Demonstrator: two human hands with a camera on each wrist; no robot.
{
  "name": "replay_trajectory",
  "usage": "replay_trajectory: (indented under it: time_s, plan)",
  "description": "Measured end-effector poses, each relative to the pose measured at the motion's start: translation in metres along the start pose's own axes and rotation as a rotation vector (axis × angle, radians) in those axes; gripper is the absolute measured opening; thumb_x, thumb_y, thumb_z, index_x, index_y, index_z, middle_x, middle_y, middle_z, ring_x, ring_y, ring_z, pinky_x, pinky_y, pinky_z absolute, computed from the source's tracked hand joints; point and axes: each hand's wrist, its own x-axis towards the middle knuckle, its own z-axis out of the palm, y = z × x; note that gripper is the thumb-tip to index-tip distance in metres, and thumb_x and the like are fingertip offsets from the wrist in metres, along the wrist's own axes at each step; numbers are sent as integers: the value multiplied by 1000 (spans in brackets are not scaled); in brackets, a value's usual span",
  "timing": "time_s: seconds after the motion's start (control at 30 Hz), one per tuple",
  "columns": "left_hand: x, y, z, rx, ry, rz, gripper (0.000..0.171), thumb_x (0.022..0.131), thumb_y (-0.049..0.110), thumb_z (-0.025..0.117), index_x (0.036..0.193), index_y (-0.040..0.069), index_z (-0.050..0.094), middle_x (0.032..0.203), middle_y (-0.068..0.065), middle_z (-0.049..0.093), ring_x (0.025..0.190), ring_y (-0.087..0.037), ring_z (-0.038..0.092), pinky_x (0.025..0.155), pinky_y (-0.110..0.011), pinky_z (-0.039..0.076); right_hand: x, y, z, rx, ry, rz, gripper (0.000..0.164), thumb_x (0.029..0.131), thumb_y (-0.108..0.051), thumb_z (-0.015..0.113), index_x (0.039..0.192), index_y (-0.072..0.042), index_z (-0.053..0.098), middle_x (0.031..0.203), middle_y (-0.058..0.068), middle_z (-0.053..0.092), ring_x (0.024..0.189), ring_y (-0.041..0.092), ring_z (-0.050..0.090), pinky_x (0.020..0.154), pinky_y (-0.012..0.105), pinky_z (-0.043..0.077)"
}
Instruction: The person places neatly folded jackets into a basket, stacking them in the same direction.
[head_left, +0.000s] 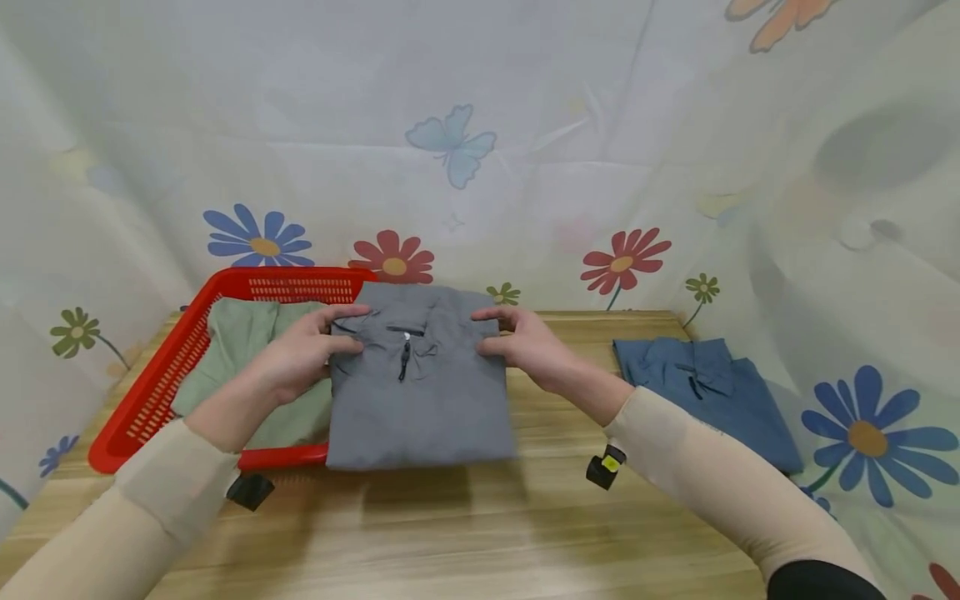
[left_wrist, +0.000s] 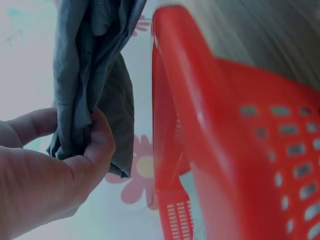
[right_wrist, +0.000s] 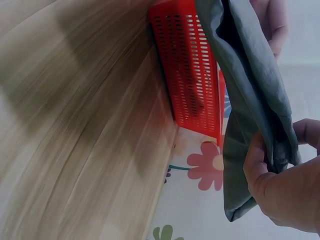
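A folded grey jacket [head_left: 420, 408] with a short dark zip pull is held up in front of me, above the table and overlapping the basket's right end. My left hand [head_left: 296, 354] pinches its left edge, thumb on the near face, as the left wrist view also shows the jacket's layers [left_wrist: 67, 75] between thumb and fingers. Opposite, my right hand [head_left: 532, 350] pinches the right edge; its thumb and fingers sandwich the folded layers [right_wrist: 250, 80] in the right wrist view. Left of the jacket, a light green folded garment [head_left: 243, 342] lies in the red basket [head_left: 285, 457].
On the wooden table [head_left: 450, 550], a folded blue garment [head_left: 708, 396] with a dark zip pull lies at the right, beyond my right forearm. A flower-printed cloth [head_left: 540, 192] hangs behind the table and along both sides.
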Motion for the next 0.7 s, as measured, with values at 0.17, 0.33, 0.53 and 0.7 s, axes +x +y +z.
replay_trajectory:
  time_s: [0.17,0.33,0.53,0.7]
  plan:
    - [2,0,-11,29,5,-9,65,101,2,55,161,8,31,162,-21,20,140,-43,27,109,-69,32,7,-3,8,-3,11,4,48,93,1,66,140,-3,57,136,19,49,101,26,56,85,38,55]
    - [-1,3,-20,78,19,-19,65,101,3,56,161,6,31,160,-24,22,138,-44,31,108,-68,36,12,-5,17,0,0,4,47,93,2,67,139,-2,58,130,20,51,99,26,56,84,38,56]
    - [-8,6,-36,118,7,-14,66,102,5,55,162,5,27,161,-26,20,138,-45,30,106,-67,39,18,-9,28,-17,-6,0,46,93,1,67,138,-4,60,129,18,51,101,26,55,84,37,56]
    - [-10,5,-51,125,1,-29,66,104,8,55,163,7,24,162,-24,22,137,-42,33,103,-56,47,28,-11,37,-26,-7,-12,46,93,0,68,138,-5,60,129,17,51,99,25,56,84,37,57]
